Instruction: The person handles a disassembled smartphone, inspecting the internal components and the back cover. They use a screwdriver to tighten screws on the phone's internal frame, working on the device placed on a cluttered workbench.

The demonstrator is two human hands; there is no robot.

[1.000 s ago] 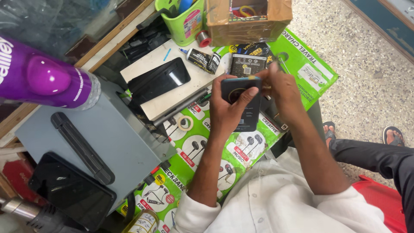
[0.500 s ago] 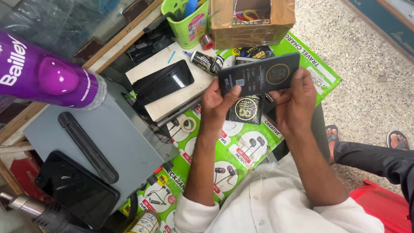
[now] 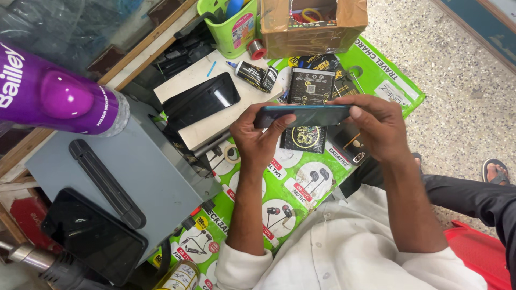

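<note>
Both hands grip 1 dark phone [image 3: 302,115] edge-on above the green printed sheet [image 3: 301,182]: left hand [image 3: 258,140] clamps its left end, right hand [image 3: 379,129] its right. Half a second ago its flat back faced up; now it is tilted to its edge, as if for inspection.

Open brown cardboard box [image 3: 313,27] at top centre, black foil sachets with gold print [image 3: 312,86] below it, green printed poster sheet with earphone pictures [image 3: 301,188] underneath, purple-labelled bottle [image 3: 54,91] at left, two dark phone screens [image 3: 201,99], [image 3: 91,233] on the left.
</note>
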